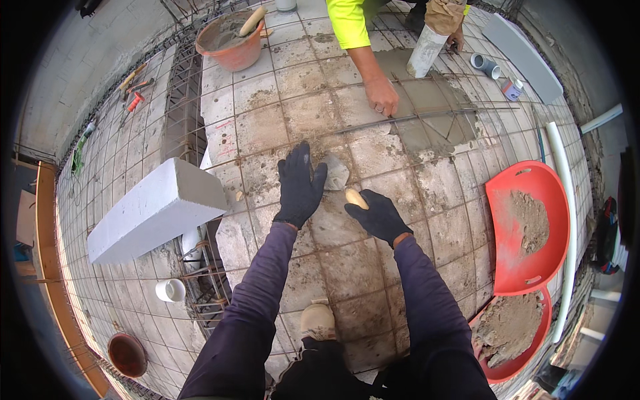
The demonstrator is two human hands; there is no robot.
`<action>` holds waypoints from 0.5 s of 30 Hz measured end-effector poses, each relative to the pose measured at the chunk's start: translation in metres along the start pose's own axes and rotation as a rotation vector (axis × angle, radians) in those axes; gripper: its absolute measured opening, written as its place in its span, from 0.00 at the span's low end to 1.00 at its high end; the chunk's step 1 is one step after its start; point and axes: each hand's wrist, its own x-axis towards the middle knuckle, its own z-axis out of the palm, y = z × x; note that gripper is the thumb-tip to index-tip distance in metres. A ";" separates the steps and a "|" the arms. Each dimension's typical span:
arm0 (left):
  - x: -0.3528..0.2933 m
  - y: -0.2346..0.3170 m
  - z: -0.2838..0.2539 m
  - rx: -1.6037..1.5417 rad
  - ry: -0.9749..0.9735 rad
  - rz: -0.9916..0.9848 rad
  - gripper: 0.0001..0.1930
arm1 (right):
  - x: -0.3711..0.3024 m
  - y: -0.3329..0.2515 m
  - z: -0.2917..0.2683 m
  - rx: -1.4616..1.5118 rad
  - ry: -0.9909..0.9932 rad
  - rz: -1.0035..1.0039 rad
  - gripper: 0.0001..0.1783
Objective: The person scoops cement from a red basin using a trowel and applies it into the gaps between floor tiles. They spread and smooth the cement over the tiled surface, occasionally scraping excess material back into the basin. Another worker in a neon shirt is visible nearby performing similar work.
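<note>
My right hand [377, 215], in a black glove, is closed round the pale wooden handle of a trowel [336, 173]. The trowel's grey, mortar-smeared blade lies low over the rebar mesh and concrete slab. Just left of the blade, my left hand [299, 185], also gloved, has its fingers stretched out and holds nothing. Ahead of me, a co-worker's bare hand [382, 97] rests at a long thin steel bar [360, 124] beside a patch of wet mortar [437, 133]. The co-worker's yellow sleeve [348, 24] comes in from the top.
A mortar bucket [239, 55] stands at the far left. Nearer left lies a grey block [157, 207] beside a rebar-filled gap. Red tubs [563, 220] of mix stand at right, next to a white pipe [563, 267]. An upright tube [425, 53] rises from the mortar. Hand tools [135, 102] lie far left.
</note>
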 end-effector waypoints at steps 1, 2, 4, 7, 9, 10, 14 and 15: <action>-0.015 0.006 -0.013 -0.035 0.033 -0.016 0.32 | -0.007 -0.001 -0.008 0.011 -0.025 0.012 0.26; -0.035 0.012 -0.025 -0.080 0.090 -0.009 0.34 | -0.016 -0.001 -0.015 0.024 -0.050 0.029 0.26; -0.080 0.027 -0.042 -0.089 0.092 -0.108 0.33 | -0.039 0.004 -0.030 0.148 -0.079 0.146 0.25; -0.159 0.053 -0.055 -0.086 -0.033 -0.109 0.37 | -0.093 0.025 -0.064 0.325 -0.033 0.282 0.22; -0.209 0.066 -0.060 -0.099 -0.114 0.025 0.42 | -0.133 0.047 -0.089 0.367 0.052 0.228 0.17; -0.234 0.075 -0.062 -0.102 -0.221 -0.039 0.43 | -0.161 0.059 -0.109 0.565 0.068 0.301 0.15; -0.295 0.098 -0.064 -0.175 -0.384 0.047 0.44 | -0.261 0.090 -0.197 1.025 0.557 0.702 0.20; -0.298 0.099 -0.063 -0.144 -0.394 0.056 0.44 | -0.282 0.092 -0.221 1.004 0.618 0.715 0.17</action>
